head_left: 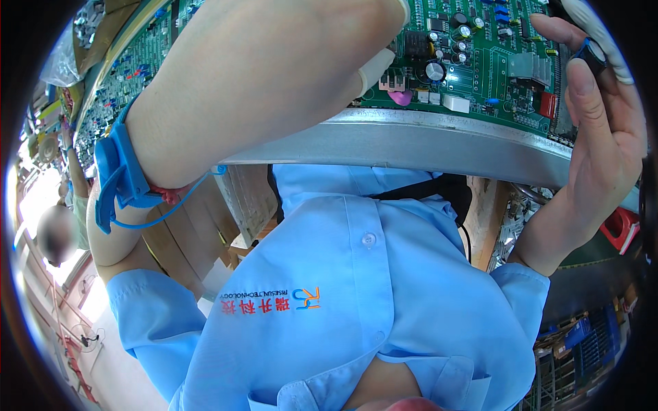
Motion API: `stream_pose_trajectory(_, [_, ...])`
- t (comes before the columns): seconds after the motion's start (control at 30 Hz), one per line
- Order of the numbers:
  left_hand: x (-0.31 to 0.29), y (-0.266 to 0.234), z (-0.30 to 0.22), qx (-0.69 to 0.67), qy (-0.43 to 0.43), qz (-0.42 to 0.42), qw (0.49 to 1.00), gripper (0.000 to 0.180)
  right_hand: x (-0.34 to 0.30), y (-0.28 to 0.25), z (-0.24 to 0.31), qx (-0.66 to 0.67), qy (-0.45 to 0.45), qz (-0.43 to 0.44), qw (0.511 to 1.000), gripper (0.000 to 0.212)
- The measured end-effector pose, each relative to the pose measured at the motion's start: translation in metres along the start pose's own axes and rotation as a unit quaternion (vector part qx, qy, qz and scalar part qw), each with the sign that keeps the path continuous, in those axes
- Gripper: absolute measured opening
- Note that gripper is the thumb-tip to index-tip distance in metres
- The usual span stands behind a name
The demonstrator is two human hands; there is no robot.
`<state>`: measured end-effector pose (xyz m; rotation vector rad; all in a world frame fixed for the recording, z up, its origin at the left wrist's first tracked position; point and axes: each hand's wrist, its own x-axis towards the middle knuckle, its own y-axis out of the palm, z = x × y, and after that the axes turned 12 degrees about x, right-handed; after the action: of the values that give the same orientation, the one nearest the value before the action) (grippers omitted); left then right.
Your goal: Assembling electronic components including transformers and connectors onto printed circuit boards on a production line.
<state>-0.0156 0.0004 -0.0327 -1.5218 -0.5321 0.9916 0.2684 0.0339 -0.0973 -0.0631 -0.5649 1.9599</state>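
Right hand (603, 130) pinches a small dark blue-rimmed component (593, 55) between thumb and covered fingertips, at the right edge of the green circuit board (480, 75). Left hand is mostly hidden behind its own forearm (260, 75); one covered fingertip (375, 66) shows over the board, grip cannot be told. The board lies on the counter's metal rim (425, 140). A blue wrist strap (120, 178) circles the left forearm.

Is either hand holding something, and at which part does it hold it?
The right hand pinches a small dark round component by its sides, fingertips above the green circuit board. The left hand is mostly hidden; its grip cannot be told.
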Motion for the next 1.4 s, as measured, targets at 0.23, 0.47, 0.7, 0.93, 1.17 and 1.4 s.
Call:
stream_pose_trajectory(0.23, [0.006,0.001,-0.006,-0.007,-0.026,0.034,0.999,0.018,-0.003,0.008,-0.01,0.032,-0.048,0.0,0.998,0.033])
stream_pose_trajectory(0.47, [-0.008,-0.013,0.004,-0.087,0.007,-0.098,0.991,0.016,-0.002,0.047,0.032,0.141,-0.098,-0.049,0.984,0.036])
stream_pose_trajectory(0.7, [-0.054,-0.006,0.034,-0.362,-0.168,-0.117,0.91,0.033,0.017,0.058,0.052,0.322,0.111,0.113,0.933,0.041])
stream_pose_trajectory(0.93, [-0.141,0.026,0.064,-0.566,-0.292,-0.181,0.749,0.042,0.061,0.102,0.086,0.256,0.07,0.219,0.939,0.036])
stream_pose_trajectory(1.17, [-0.213,0.072,0.064,-0.605,-0.332,-0.316,0.651,0.045,0.093,0.194,0.123,0.145,0.042,0.308,0.939,0.022])
stream_pose_trajectory(1.4, [-0.24,0.099,0.068,-0.637,-0.398,-0.303,0.587,0.04,0.087,0.228,0.12,-0.06,-0.12,0.293,0.947,0.021])
